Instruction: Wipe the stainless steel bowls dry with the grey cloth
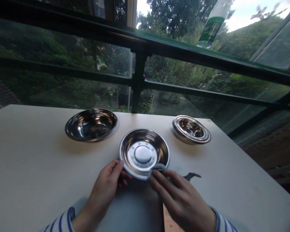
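In the head view, a shiny steel bowl (142, 154) with a ring of small dimples round its base is at the middle of the table. My left hand (108, 183) pinches its lower left rim between thumb and fingers. On the lower right rim, my right hand (176, 193) presses a grey-green cloth (158, 167) against the metal. A dark tail of cloth (192, 176) sticks out to the right beyond that hand. Under my right hand lies a tan, board-like piece (169, 219), mostly covered.
A larger steel basin (91, 125) sits at the back left of the white table (33, 161). Several nested steel bowls (192, 129) stand at the back right. Behind the table runs a dark green railing (137, 74), with a plastic bottle (214, 25) upon its top bar.
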